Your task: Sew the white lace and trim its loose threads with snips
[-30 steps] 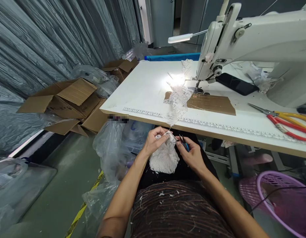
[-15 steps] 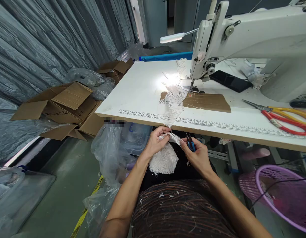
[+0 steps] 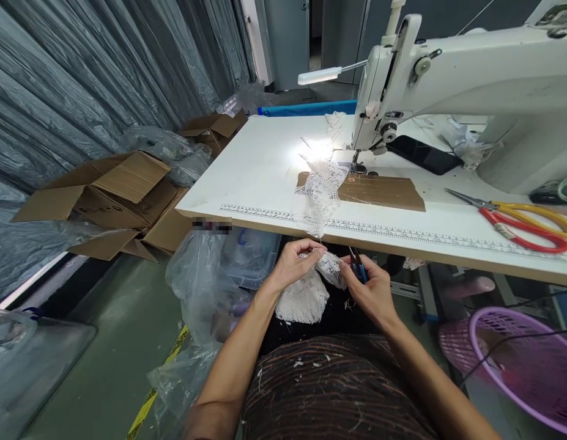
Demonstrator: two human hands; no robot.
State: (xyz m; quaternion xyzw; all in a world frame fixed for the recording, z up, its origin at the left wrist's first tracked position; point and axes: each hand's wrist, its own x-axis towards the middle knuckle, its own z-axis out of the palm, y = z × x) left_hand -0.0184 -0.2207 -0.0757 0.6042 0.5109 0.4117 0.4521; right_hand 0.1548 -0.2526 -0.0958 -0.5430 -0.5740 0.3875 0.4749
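Below the white table (image 3: 265, 177) edge, over our lap, our left hand (image 3: 295, 267) pinches white lace (image 3: 306, 293); our right hand (image 3: 370, 287) grips its other end and small blue snips (image 3: 358, 269).

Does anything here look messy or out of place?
White thread scraps litter the person's lap, and flattened cardboard boxes lie tumbled on the floor beside the table. Otherwise nothing looks damaged or spilled.

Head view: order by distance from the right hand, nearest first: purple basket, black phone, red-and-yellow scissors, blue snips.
1. blue snips, held in the right hand.
2. purple basket, on the floor, right.
3. red-and-yellow scissors, on the table's right.
4. black phone, behind the needle.
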